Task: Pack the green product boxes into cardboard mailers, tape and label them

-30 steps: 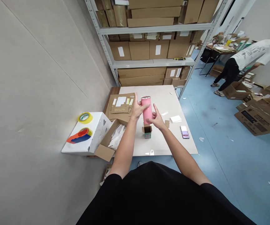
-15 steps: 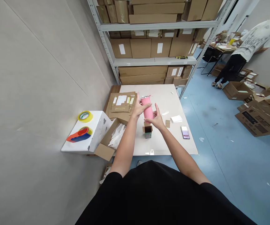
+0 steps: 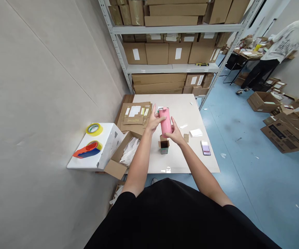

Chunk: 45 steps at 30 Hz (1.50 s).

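Note:
A pink cylindrical bottle point(image 3: 165, 121) is held upright above the white table point(image 3: 180, 162). My left hand point(image 3: 153, 121) grips its left side near the top, fingers wrapped round it. My right hand point(image 3: 175, 133) holds its lower right side, index finger stretched up along it. Directly beneath the bottle stands a small open carton point(image 3: 164, 146) with its flaps up.
A stack of flattened cardboard point(image 3: 135, 116) lies at the table's left. An open box with white wrapping point(image 3: 128, 152) sits by a white block carrying tape rolls point(image 3: 94, 129) and a tape dispenser point(image 3: 85, 151). White cards point(image 3: 196, 132), purple cards point(image 3: 205, 148), shelving with cartons point(image 3: 165, 52), a person at far right point(image 3: 273, 48).
The bottle has tilted slightly and shifted a little right and down in both hands. The person at the far right has straightened up and moved away.

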Tool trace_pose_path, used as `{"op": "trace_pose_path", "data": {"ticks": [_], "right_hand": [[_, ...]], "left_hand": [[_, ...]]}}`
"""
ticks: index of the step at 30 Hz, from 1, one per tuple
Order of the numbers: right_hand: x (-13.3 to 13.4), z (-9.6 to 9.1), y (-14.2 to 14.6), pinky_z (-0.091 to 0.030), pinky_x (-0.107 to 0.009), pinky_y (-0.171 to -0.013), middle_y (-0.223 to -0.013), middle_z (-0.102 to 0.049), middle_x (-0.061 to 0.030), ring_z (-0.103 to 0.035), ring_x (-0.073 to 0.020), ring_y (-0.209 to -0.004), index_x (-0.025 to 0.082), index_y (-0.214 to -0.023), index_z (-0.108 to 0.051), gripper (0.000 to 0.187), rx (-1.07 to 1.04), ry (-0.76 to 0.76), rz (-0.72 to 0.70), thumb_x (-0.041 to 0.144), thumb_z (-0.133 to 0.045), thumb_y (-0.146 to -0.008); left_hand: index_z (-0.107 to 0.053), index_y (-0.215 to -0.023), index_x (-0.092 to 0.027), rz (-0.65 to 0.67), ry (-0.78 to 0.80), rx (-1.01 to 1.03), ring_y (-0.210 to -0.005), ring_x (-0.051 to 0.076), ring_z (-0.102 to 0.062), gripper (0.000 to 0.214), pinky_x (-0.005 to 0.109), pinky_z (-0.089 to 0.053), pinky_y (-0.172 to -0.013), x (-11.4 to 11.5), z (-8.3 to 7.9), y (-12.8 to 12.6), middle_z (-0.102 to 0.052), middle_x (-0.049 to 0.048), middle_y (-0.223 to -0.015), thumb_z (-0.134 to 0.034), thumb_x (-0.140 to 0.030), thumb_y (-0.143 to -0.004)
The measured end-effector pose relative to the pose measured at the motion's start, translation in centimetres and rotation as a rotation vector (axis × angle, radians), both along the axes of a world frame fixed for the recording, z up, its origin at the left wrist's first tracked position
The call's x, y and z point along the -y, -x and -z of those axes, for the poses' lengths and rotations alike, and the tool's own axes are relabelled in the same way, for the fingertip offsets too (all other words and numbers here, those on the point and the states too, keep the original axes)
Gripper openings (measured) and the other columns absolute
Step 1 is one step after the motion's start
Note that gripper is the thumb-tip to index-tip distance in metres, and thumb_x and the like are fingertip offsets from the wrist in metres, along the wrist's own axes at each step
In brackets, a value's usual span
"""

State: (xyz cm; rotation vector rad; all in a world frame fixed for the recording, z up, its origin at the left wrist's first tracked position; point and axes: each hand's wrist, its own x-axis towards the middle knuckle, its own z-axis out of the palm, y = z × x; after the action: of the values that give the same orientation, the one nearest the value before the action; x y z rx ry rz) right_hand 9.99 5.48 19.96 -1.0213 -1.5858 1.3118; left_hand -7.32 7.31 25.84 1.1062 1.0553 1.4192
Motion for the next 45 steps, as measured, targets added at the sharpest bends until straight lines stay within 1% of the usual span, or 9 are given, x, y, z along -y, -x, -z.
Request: {"op": "trace_pose_path", "data": {"ticks": [4,9,13,18,23,26,35,39,45], "right_hand": [[0.2,0.2,0.1,-0.064,-0.045,-0.087,-0.115,-0.068,-0.0056,-0.070,-0.0265,-0.099,0.032,-0.173,-0.009,0.137,0.072,-0.024,0.084,0.048,-0.091,-0.065],[0.0,0.6,0.4,-0.064,-0.042,-0.088,-0.117,-0.070,-0.0048,-0.072,-0.0247,-0.099,0.035,-0.173,-0.007,0.127,-0.002,0.007,0.007,0.042,-0.084,-0.072],[-0.4,0.7,0.6,-0.064,-0.044,-0.090,-0.113,-0.070,-0.0040,-0.072,-0.0253,-0.098,0.035,-0.172,-0.011,0.130,0.025,0.005,0.094,0.040,-0.088,-0.067],[-0.8,1.6,0.7,-0.063,-0.042,-0.091,-0.115,-0.069,-0.0047,-0.072,-0.0248,-0.100,0.032,-0.173,-0.010,0.127,0.032,0.035,0.068,0.041,-0.084,-0.070],[-1.1,3.5,0.9,-0.063,-0.040,-0.085,-0.113,-0.068,-0.0040,-0.072,-0.0248,-0.095,0.031,-0.172,-0.015,0.129,0.157,0.081,0.161,0.043,-0.086,-0.065],[-1.0,4.9,1.2,-0.062,-0.041,-0.090,-0.114,-0.068,-0.0033,-0.071,-0.0253,-0.097,0.033,-0.171,-0.017,0.128,0.237,0.062,0.200,0.042,-0.087,-0.064],[0.4,10.3,1.8,-0.057,-0.047,-0.101,-0.133,-0.066,-0.0087,-0.067,-0.0291,-0.112,0.029,-0.171,-0.020,0.123,0.331,0.036,0.228,0.043,-0.084,-0.067],[0.2,13.1,0.4,-0.055,-0.045,-0.103,-0.136,-0.067,-0.0105,-0.066,-0.0283,-0.120,0.026,-0.169,-0.024,0.111,0.167,0.111,0.101,0.037,-0.074,-0.070],[-0.2,17.1,-1.6,-0.057,-0.044,-0.100,-0.142,-0.064,-0.0140,-0.069,-0.0267,-0.113,0.023,-0.159,-0.042,0.093,0.307,0.330,0.277,0.039,-0.070,-0.072]], "left_hand": [[-0.008,-0.173,-0.035,-0.039,0.056,-0.012,-0.127,0.028,-0.065,0.134,0.045,-0.054,-0.110,0.1,0.1,0.0,-0.063,0.0124,-0.144,-0.097,-0.033,-0.072],[-0.011,-0.172,-0.033,-0.076,0.087,0.067,-0.129,0.028,-0.064,0.135,0.044,-0.052,-0.112,0.2,0.1,-0.1,-0.065,0.0101,-0.137,-0.098,-0.029,-0.069],[-0.018,-0.171,-0.034,-0.115,0.130,0.059,-0.133,0.030,-0.062,0.132,0.045,-0.052,-0.111,0.3,0.0,0.0,-0.062,0.0117,-0.142,-0.100,-0.029,-0.068],[-0.019,-0.171,-0.034,-0.052,0.136,0.026,-0.127,0.028,-0.065,0.130,0.047,-0.050,-0.113,0.3,1.1,-0.1,-0.064,0.0107,-0.138,-0.099,-0.032,-0.069],[-0.050,-0.159,-0.029,-0.301,0.011,-0.304,-0.137,0.031,-0.056,0.093,0.045,-0.043,-0.119,0.4,2.5,-0.4,-0.059,0.0123,-0.147,-0.092,-0.042,-0.077],[-0.066,-0.144,-0.023,-0.321,-0.006,-0.540,-0.133,0.033,-0.056,0.071,0.046,-0.040,-0.119,0.4,3.4,-0.7,-0.065,0.0133,-0.134,-0.087,-0.049,-0.081],[-0.073,-0.117,-0.022,-0.300,0.212,-0.784,-0.107,0.030,-0.066,0.043,0.039,-0.048,-0.099,0.6,7.1,-2.3,-0.073,0.0105,-0.108,-0.086,-0.037,-0.079],[-0.070,-0.130,-0.020,-0.302,0.226,-0.757,-0.113,0.031,-0.067,0.060,0.040,-0.048,-0.103,1.1,9.4,-1.6,-0.073,0.0118,-0.119,-0.088,-0.031,-0.074],[-0.068,-0.138,-0.020,-0.267,0.236,-0.686,-0.119,0.031,-0.068,0.066,0.043,-0.049,-0.109,2.9,13.9,-1.4,-0.072,0.0133,-0.127,-0.086,-0.026,-0.074]]}}
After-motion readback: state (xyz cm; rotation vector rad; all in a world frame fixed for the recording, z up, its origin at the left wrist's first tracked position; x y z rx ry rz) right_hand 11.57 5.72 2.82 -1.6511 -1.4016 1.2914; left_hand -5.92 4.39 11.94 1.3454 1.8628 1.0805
